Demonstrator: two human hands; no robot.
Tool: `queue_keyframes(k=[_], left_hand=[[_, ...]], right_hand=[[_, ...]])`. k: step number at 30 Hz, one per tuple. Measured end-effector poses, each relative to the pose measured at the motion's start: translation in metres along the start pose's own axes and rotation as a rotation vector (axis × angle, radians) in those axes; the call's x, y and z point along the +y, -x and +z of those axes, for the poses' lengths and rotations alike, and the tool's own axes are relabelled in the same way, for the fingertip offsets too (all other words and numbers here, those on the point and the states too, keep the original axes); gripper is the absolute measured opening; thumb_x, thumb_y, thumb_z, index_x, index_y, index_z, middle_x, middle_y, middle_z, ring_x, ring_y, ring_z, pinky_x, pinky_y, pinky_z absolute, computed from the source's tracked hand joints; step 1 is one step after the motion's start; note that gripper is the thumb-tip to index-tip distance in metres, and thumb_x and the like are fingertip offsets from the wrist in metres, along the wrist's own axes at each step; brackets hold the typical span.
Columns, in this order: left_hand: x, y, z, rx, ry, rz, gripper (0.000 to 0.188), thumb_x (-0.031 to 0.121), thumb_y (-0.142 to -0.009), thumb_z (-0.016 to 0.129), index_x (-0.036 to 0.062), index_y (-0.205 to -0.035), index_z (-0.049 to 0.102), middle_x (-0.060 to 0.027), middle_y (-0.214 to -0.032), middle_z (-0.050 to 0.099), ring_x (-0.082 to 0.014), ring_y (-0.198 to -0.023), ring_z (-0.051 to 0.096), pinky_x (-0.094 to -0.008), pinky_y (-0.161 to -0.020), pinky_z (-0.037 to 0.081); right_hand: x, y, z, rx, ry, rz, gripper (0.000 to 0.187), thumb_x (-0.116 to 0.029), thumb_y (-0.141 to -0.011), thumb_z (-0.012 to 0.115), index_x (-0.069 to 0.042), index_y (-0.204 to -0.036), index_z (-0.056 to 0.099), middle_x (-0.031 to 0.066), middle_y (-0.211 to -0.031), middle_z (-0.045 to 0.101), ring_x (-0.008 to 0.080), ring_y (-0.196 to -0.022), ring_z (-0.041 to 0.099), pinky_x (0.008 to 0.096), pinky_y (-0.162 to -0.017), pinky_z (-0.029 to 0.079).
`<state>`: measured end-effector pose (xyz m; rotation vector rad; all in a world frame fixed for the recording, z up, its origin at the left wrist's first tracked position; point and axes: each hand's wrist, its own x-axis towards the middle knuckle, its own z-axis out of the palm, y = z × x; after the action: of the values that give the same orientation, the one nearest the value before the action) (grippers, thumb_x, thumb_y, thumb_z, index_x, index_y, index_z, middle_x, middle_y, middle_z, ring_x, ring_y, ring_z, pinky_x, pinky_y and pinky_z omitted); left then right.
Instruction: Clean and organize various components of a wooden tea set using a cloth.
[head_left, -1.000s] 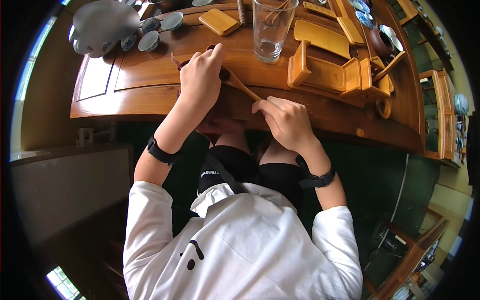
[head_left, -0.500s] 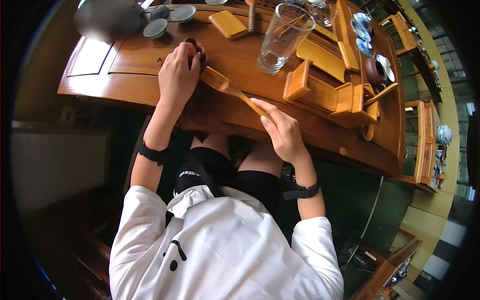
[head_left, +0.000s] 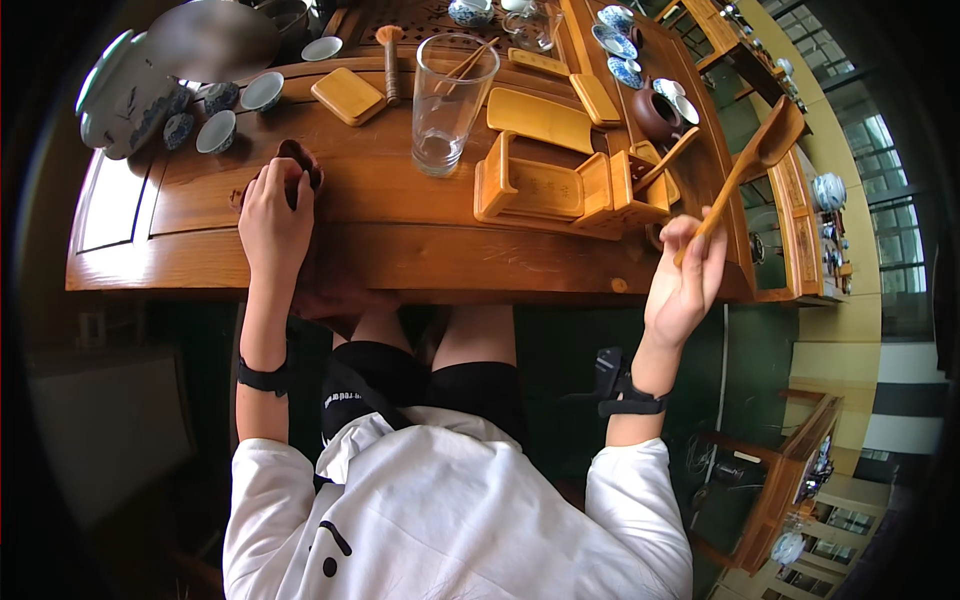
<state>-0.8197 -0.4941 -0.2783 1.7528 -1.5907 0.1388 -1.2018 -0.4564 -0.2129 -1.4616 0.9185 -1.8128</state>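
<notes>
My left hand (head_left: 275,215) is closed over a small reddish-brown clay teapot (head_left: 290,155) near the table's left front; my fingers cover most of it. In my right hand (head_left: 685,275) is a long-handled wooden tea scoop (head_left: 765,140), pinched by the handle's end. Its bowl points up and away, beyond the table's right side, and I cannot make out any tea in it. Left of my right hand stands a wooden tea tool holder (head_left: 550,190) with compartments. A tall clear glass (head_left: 438,150) stands upright between the teapot and the holder.
White cups (head_left: 216,132) and a large blue-and-white pot (head_left: 125,105) are at the far left. Behind lie a wooden block (head_left: 347,96), a brush (head_left: 391,75) and a wooden tray (head_left: 540,118). A brown teapot (head_left: 655,115) stands far right. The wooden table edge (head_left: 480,275) runs before me.
My right hand has swung the scoop away from the clay teapot, to the right and upward. My left hand stays on the teapot. The whole view has shifted, with table items appearing further left.
</notes>
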Motion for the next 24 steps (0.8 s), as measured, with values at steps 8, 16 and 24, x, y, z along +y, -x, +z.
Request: queue_keyframes(k=[8, 16, 24], left_hand=[[0.000, 0.001, -0.001, 0.002, 0.014, 0.036, 0.009, 0.015, -0.087, 0.059, 0.0070, -0.089, 0.056, -0.0082, -0.085, 0.061, -0.0297, -0.084, 0.059, -0.0397, -0.074, 0.046], [0.003, 0.000, -0.004, -0.012, -0.005, 0.050, 0.009, 0.015, -0.087, 0.059, 0.0061, -0.088, 0.057, -0.0079, -0.085, 0.061, -0.0288, -0.084, 0.059, -0.0384, -0.074, 0.046], [0.001, 0.001, -0.001, -0.011, -0.017, 0.030, 0.010, 0.015, -0.087, 0.059, 0.0054, -0.088, 0.057, -0.0081, -0.085, 0.062, -0.0292, -0.085, 0.060, -0.0392, -0.075, 0.046]], right_hand=[[0.020, -0.049, -0.014, 0.010, 0.040, -0.015, 0.042, -0.014, -0.099, 0.046, -0.002, -0.138, 0.036, 0.0096, -0.108, 0.057, 0.0139, -0.099, 0.053, 0.0303, -0.095, 0.041], [0.028, -0.054, -0.005, 0.007, -0.048, -0.027, 0.045, -0.014, -0.099, 0.047, -0.004, -0.141, 0.035, 0.0063, -0.107, 0.053, 0.0114, -0.093, 0.049, 0.0283, -0.092, 0.039], [0.022, -0.064, 0.003, -0.061, -0.050, 0.024, 0.043, -0.015, -0.099, 0.048, -0.004, -0.138, 0.034, 0.0095, -0.107, 0.058, 0.0104, -0.088, 0.053, 0.0276, -0.084, 0.044]])
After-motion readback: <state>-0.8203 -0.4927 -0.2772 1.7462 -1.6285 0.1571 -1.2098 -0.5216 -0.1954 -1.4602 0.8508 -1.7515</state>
